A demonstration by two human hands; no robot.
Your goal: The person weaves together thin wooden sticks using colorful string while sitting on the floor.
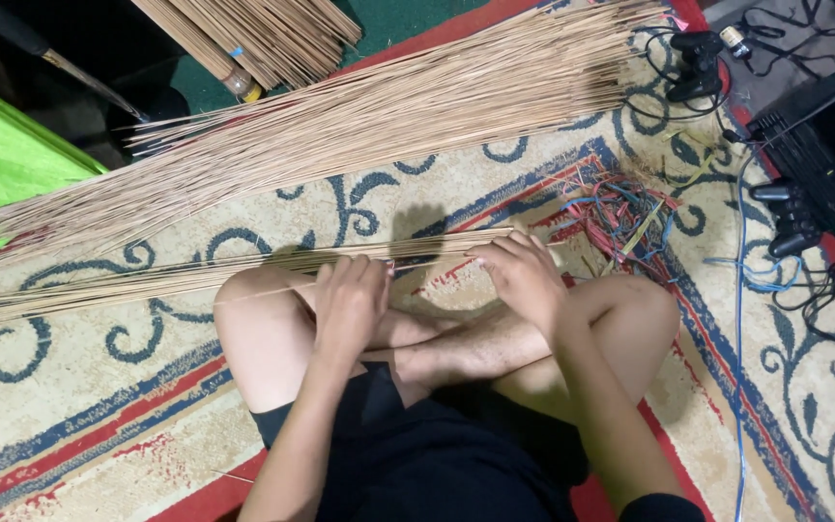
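Head view of a person seated cross-legged on a patterned rug [495, 174], both hands working a thin bundle [195, 271] of long, pale brown sticks. The bundle lies nearly level across the rug just ahead of the knees, running from the left edge of the frame to about the right hand. The left hand [350, 300] is curled over the bundle at its middle, fingers bent down around the sticks, grasping them above the left knee. The right hand [524, 275] rests on the bundle's right end, fingers arched and pressing on the sticks; whether it closes fully around them cannot be told. The two hands are near each other but apart, with a short stretch of bundle showing between them.

Beyond the bundle, a much larger heap [359, 126] of the same sticks slants from lower left to upper right across the rug. A third, tied sheaf [263, 39] lies at the top edge. A bright green sheet [2, 164] covers the left edge. A tangle of red and blue wires [620, 213] lies just beyond the right knee. Black game controllers [698, 63] and cables lie at the upper right, beside a black box [814, 164].
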